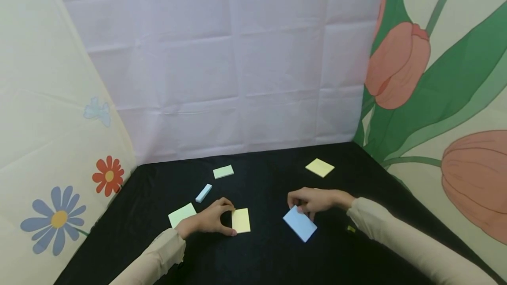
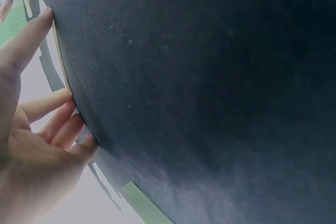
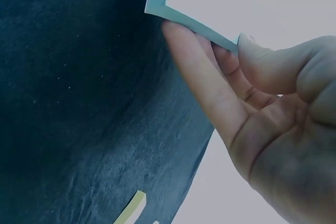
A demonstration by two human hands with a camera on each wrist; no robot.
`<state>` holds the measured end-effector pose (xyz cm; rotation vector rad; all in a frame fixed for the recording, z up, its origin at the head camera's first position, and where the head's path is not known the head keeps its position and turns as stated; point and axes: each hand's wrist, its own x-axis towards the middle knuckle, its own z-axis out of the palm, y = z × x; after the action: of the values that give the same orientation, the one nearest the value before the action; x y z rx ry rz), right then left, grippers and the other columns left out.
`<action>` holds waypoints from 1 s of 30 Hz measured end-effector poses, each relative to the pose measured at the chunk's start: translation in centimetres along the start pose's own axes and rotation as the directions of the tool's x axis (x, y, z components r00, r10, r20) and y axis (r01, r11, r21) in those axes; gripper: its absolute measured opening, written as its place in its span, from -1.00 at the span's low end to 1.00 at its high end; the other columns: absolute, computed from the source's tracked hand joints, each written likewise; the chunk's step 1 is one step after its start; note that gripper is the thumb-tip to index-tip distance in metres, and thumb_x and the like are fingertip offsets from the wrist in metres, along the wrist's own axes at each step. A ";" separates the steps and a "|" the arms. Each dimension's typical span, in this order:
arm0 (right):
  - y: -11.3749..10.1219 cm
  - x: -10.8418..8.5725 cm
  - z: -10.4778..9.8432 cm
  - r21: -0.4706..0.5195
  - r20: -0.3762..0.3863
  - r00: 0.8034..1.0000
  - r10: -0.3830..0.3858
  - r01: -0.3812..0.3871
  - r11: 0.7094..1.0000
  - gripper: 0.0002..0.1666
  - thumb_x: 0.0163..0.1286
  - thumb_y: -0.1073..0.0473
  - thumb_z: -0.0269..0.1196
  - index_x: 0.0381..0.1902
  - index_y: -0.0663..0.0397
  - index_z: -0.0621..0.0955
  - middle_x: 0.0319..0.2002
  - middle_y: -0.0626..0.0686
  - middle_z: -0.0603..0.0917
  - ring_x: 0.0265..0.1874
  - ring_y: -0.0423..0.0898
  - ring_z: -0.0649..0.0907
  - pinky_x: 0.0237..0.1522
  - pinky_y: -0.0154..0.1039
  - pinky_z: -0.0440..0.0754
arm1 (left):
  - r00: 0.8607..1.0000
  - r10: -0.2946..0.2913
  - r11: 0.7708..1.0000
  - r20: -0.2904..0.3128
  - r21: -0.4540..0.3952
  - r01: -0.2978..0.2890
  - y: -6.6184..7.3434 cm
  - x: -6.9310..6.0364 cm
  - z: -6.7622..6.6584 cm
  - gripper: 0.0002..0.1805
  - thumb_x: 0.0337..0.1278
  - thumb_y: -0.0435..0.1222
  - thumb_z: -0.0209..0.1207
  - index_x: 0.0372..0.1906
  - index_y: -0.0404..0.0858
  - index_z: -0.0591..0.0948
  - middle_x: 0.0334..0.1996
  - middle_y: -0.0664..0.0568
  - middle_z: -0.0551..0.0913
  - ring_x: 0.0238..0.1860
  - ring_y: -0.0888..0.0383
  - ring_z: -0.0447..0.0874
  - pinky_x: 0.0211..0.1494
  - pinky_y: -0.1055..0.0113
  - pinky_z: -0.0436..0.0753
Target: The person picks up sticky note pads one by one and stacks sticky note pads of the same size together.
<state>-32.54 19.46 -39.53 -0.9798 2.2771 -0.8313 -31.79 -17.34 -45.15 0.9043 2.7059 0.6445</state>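
We see the blue pad (image 1: 300, 224) right of centre in the lower half of the head view, its long axis slanting from upper left to lower right. The right hand (image 1: 315, 199) pinches its upper edge between thumb and fingers, presumably to steady it while leaving most of the face uncovered. Left of it, the yellow pad (image 1: 241, 220) has its long axis nearly upright in the frame; the left hand (image 1: 211, 219) pinches it across its left side, thumb below and fingers above, a span that seems suited to its length. We cannot quite tell whether it touches the black cloth (image 1: 261, 258). Farther out lie a pale green pad (image 1: 183, 214) partly behind the left hand, a small light-blue block (image 1: 203, 193) and, upper right of the hands, another yellow pad (image 1: 319, 167).
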 end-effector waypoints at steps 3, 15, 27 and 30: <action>0.0 0.2 0.0 0.002 0.005 1.000 0.007 -0.007 1.000 -0.77 0.47 0.43 0.05 -0.11 0.01 0.52 -0.21 0.00 0.55 -0.37 -0.09 0.65 -0.44 -0.13 0.68 | 1.000 0.008 1.000 -0.002 -0.007 -0.009 0.4 -0.2 -0.3 -0.20 -0.02 0.08 0.44 0.26 -0.31 0.52 0.18 -0.03 0.35 0.16 0.01 0.33 0.22 0.02 0.43; -0.3 1.0 0.4 0.040 -0.012 0.998 -0.065 0.065 0.997 -0.72 0.50 0.41 0.03 -0.01 0.03 0.59 -0.17 0.01 0.57 -0.39 -0.10 0.65 -0.43 -0.09 0.69 | 1.000 0.025 0.999 0.004 0.022 -0.025 0.6 -0.4 -0.5 -0.19 -0.01 0.09 0.43 0.26 -0.32 0.52 0.18 -0.04 0.36 0.15 0.01 0.35 0.21 0.03 0.43; -0.3 2.7 1.4 0.092 -0.059 0.993 -0.099 0.104 0.990 -0.79 0.46 0.43 0.07 -0.05 0.17 0.58 -0.13 0.07 0.47 -0.42 -0.09 0.63 -0.48 -0.14 0.69 | 0.999 0.049 0.998 -0.010 0.032 -0.049 0.1 -0.4 -0.2 -0.18 0.01 0.13 0.40 0.27 -0.31 0.51 0.18 -0.04 0.36 0.16 0.03 0.35 0.22 0.06 0.43; -0.5 3.0 1.5 0.093 -0.056 0.994 -0.093 0.098 0.991 -0.78 0.46 0.43 0.08 -0.04 0.17 0.59 -0.12 0.07 0.47 -0.45 -0.09 0.64 -0.49 -0.15 0.69 | 0.999 0.044 0.998 -0.009 0.036 -0.043 0.0 -0.3 -0.2 -0.18 0.01 0.13 0.40 0.27 -0.31 0.52 0.18 -0.03 0.36 0.15 0.04 0.35 0.22 0.07 0.43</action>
<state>-33.12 16.38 -40.79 -1.0419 2.2251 -1.0080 -31.65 -17.60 -44.96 0.9737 2.7215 0.6131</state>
